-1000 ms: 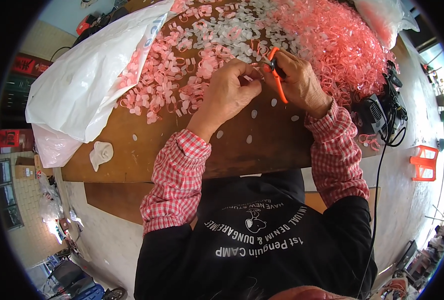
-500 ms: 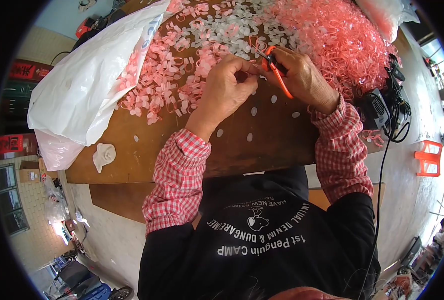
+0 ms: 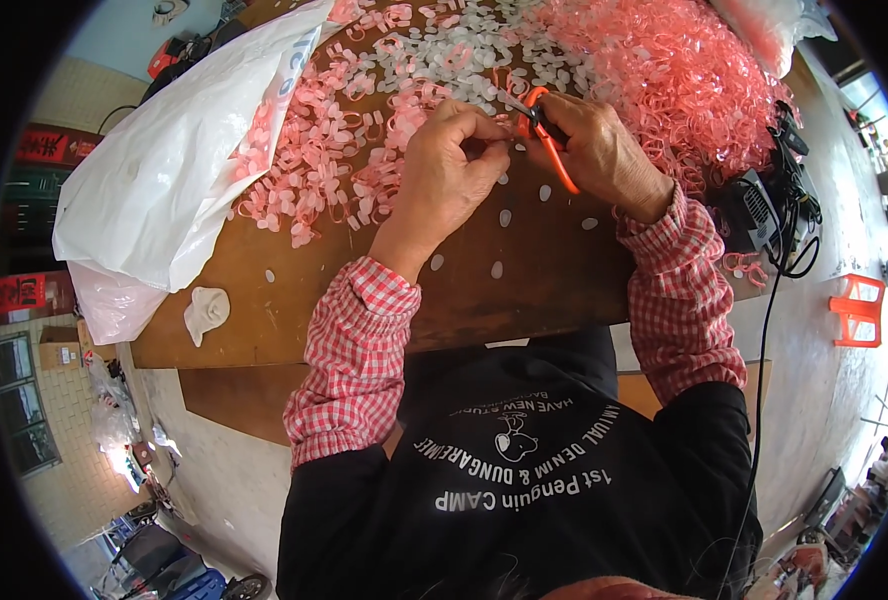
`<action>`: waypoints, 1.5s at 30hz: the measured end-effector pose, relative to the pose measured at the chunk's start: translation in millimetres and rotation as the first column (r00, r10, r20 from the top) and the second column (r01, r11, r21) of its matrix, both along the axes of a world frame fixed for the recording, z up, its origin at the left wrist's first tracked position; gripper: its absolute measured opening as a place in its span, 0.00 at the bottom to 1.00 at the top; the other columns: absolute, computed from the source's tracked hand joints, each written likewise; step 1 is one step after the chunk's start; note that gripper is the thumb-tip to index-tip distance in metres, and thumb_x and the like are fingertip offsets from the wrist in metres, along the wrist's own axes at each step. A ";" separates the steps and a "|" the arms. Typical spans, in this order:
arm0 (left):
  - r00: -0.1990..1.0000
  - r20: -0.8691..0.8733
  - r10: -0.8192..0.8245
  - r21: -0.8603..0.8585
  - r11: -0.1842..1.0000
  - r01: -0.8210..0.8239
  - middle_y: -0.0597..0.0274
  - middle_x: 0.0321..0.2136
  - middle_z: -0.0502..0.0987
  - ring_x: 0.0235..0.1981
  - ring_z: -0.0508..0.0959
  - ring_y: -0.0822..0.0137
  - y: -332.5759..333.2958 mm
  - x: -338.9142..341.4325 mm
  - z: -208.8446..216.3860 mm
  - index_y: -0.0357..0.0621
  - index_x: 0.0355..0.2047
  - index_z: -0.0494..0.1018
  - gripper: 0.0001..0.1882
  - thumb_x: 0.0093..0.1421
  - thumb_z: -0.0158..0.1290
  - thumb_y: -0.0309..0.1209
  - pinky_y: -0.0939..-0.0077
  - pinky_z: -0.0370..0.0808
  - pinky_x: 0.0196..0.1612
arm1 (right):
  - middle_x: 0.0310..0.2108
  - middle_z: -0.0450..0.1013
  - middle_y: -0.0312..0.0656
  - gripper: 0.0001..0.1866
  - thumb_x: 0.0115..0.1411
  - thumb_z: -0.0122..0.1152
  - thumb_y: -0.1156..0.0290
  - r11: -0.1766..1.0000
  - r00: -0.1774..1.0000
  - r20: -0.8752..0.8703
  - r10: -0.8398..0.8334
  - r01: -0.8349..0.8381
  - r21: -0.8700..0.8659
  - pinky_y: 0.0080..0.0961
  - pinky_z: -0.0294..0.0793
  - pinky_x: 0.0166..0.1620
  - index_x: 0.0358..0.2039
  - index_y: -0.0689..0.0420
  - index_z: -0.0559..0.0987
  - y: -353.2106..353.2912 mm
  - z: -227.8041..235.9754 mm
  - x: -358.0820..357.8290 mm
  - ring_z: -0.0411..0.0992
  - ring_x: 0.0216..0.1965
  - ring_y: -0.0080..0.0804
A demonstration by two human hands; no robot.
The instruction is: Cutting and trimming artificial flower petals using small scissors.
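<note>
My right hand point(image 3: 604, 150) is closed on a pair of small scissors with orange handles point(image 3: 565, 176), their metal tips turned toward the left hand. My left hand point(image 3: 442, 175) is closed in a pinch just left of the blades; what sits between its fingertips is too small and hidden to make out. Beyond the left hand lie pink plastic loop-shaped pieces with pale oval tabs point(image 3: 309, 165). Loose whitish oval bits point(image 3: 454, 55) are scattered past both hands, and several more, such as one oval bit point(image 3: 505, 218), lie on the wood nearer me.
A large heap of shiny pink loops point(image 3: 664, 85) covers the table's far right. On the left, a white plastic bag point(image 3: 164, 165) spills pink pieces. A crumpled off-white scrap point(image 3: 207, 313) lies near the front edge. A dark boxy device point(image 3: 749, 215) with black cables sits at right.
The hands and scissors have shifted only slightly. A pinkish bit seen between the left fingertips and the blades is now mostly hidden.
</note>
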State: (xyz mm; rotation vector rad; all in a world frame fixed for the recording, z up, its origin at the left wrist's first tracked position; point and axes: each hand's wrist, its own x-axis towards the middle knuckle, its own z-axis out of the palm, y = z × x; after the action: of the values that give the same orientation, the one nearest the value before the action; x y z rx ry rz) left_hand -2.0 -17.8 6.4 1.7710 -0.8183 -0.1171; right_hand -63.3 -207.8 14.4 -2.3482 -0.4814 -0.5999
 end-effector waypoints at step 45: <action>0.789 0.595 -0.154 0.282 0.959 -0.025 0.56 0.44 0.75 0.42 0.78 0.56 -21.8 52.7 23.9 0.42 0.39 0.78 0.15 0.53 0.61 0.37 0.67 0.73 0.44 | 0.26 0.70 0.45 0.13 0.53 0.66 0.71 0.905 0.901 0.122 -0.416 0.398 0.147 0.27 0.70 0.28 0.36 0.64 0.76 -15.0 17.5 -4.9 0.71 0.24 0.33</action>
State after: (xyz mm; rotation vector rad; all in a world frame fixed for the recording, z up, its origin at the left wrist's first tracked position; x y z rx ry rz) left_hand 50.8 -39.6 30.3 2.0766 -1.3886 0.3416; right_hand -68.2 -222.9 31.9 -2.3087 -0.0067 -0.9783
